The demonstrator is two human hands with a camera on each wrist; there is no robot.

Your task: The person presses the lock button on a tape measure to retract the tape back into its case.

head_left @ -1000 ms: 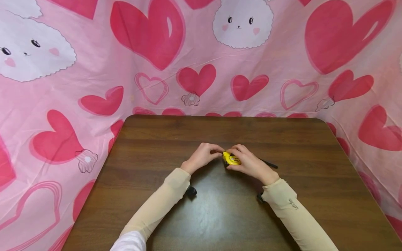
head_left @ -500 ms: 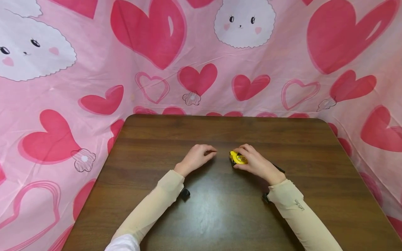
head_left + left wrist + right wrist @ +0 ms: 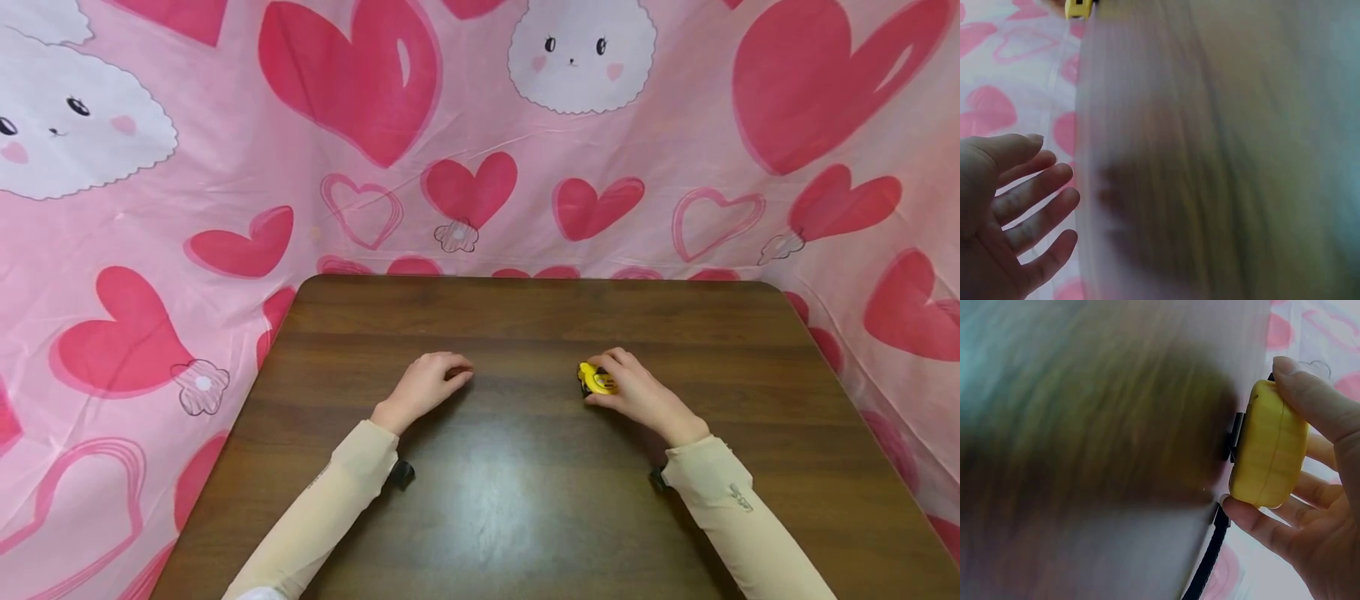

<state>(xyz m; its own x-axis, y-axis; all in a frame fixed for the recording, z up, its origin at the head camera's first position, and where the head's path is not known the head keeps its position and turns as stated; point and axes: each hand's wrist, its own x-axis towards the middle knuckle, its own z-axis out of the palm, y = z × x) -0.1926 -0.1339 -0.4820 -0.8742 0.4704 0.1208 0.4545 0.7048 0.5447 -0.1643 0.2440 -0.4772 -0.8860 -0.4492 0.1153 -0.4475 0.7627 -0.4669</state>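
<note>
A yellow and black tape measure (image 3: 597,379) is pinched between the thumb and fingers of my right hand (image 3: 641,396), to the right of the table's middle. In the right wrist view the yellow case of the tape measure (image 3: 1269,447) shows on edge, with a black clip on one side and a black strap (image 3: 1209,556) hanging from its lower end. My left hand (image 3: 423,385) holds nothing and stays well to the left, its fingers loosely bent. The left wrist view shows those fingers (image 3: 1041,194) spread apart, and the tape measure (image 3: 1079,7) far off at the top.
A brown wooden table (image 3: 480,500) with rounded far corners lies under both hands. Pink cloth (image 3: 480,100) printed with hearts and white faces hangs behind and along both sides. A small black wrist camera (image 3: 401,474) sits under the left sleeve.
My left hand has come away from the tape measure and moved left. My right hand has carried the tape measure to the right, and the black strap behind it is now hidden in the head view.
</note>
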